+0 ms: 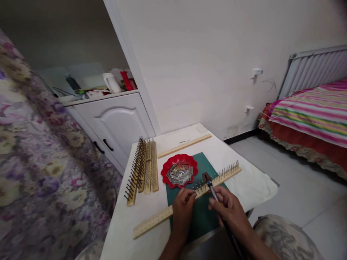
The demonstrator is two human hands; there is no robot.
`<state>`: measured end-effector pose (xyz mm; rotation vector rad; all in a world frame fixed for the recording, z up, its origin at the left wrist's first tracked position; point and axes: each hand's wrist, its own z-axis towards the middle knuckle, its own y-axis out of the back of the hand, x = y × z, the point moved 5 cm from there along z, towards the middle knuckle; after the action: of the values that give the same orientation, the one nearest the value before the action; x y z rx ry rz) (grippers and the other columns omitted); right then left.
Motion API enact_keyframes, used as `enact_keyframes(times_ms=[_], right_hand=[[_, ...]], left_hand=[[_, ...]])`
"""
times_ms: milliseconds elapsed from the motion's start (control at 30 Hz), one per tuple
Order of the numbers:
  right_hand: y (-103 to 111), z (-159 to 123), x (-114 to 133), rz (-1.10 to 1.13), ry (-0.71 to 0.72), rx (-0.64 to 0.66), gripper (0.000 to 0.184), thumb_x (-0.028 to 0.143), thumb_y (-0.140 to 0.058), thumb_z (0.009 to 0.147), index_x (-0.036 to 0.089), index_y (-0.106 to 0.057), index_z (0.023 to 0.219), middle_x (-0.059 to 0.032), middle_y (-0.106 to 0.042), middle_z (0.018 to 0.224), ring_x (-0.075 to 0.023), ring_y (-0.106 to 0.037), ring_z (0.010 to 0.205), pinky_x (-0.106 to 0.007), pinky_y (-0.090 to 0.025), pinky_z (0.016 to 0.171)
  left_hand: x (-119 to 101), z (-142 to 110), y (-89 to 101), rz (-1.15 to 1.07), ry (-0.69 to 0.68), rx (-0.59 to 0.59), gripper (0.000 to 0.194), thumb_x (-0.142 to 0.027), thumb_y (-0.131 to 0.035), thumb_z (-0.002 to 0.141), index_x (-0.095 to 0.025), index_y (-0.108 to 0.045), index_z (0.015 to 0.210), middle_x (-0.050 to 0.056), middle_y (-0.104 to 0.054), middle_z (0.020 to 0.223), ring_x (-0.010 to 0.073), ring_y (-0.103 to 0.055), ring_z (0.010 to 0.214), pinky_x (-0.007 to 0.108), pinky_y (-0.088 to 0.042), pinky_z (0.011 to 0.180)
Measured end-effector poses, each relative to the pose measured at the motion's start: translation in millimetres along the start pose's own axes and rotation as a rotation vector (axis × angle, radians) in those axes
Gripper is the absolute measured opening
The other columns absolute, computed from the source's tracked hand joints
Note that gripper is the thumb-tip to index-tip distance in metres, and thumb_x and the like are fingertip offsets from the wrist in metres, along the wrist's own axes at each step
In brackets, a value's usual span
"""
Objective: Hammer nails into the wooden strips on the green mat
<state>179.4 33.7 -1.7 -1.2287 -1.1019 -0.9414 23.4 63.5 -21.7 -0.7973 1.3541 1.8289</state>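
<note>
A long wooden strip (pixel 154 219) lies diagonally across a green mat (pixel 200 224). Nails stand upright along its right part, and the left part shows rows of small holes. My left hand (pixel 184 209) rests over the strip's middle, thumb and fingers pinched together beside the standing nails; whatever is between the fingertips is hidden. In my right hand (pixel 229 207) is a hammer (pixel 213 191), gripped partway along the handle, its head just above the strip near the nails. Behind my left hand sits a red scalloped dish (pixel 165 169) holding many loose nails.
Several nail-studded wooden strips (pixel 148 173) lie along the table's left side. Another bare wooden strip (pixel 184 146) and a few thin nails (pixel 184 141) lie at the back. Floral curtain (pixel 40 162) hangs left, a white cabinet (pixel 116 126) behind, a bed (pixel 311 115) right.
</note>
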Motion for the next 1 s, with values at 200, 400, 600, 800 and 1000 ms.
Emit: enact_keyframes(times_ms=[200,400,600,800,1000], right_hand=[[0,0,4,0.000,0.001,-0.001,0.021,0.035,-0.060,0.078,0.018,-0.052,0.087,0.0068,-0.056,0.059,-0.0001,-0.036,0.027,-0.011,-0.029,0.027],[0,0,3,0.014,-0.011,-0.004,0.024,0.037,-0.061,0.076,0.018,-0.053,0.088,0.0063,-0.056,0.059,-0.0007,-0.037,0.027,-0.012,-0.029,0.027],[-2,-1,3,0.006,-0.019,0.002,0.023,0.035,-0.061,0.077,0.017,-0.052,0.087,0.0068,-0.056,0.059,-0.0003,-0.037,0.027,-0.012,-0.029,0.027],[-5,-2,3,0.045,-0.033,0.109,0.025,0.037,-0.060,0.078,0.016,-0.051,0.088,0.0055,-0.059,0.059,-0.0002,-0.036,0.026,-0.012,-0.027,0.028],[-18,-5,2,0.045,-0.068,0.236,0.027,0.040,-0.058,0.078,0.016,-0.050,0.088,0.0047,-0.060,0.059,-0.0004,-0.037,0.026,-0.012,-0.023,0.028]], left_hand=[[0,2,-1.0,0.023,-0.009,-0.024,0.020,-0.032,-0.051,0.077,-0.018,-0.063,0.070,0.001,-0.061,0.070,0.0151,-0.057,0.067,0.024,-0.041,0.062],[-1,3,-0.7,0.051,-0.007,-0.010,0.017,-0.030,-0.053,0.077,-0.018,-0.063,0.069,-0.001,-0.060,0.068,0.0140,-0.056,0.065,0.024,-0.040,0.062],[1,3,-1.9,0.044,-0.002,-0.004,0.018,-0.029,-0.052,0.077,-0.018,-0.063,0.069,-0.001,-0.060,0.069,0.0140,-0.056,0.066,0.023,-0.039,0.061],[4,3,-4.4,0.086,0.007,0.020,0.018,-0.028,-0.050,0.077,-0.018,-0.063,0.068,0.000,-0.060,0.069,0.0137,-0.055,0.065,0.023,-0.037,0.060],[6,3,-5.1,0.130,0.007,0.039,0.019,-0.027,-0.049,0.077,-0.018,-0.062,0.067,-0.001,-0.058,0.068,0.0127,-0.053,0.063,0.022,-0.035,0.058]])
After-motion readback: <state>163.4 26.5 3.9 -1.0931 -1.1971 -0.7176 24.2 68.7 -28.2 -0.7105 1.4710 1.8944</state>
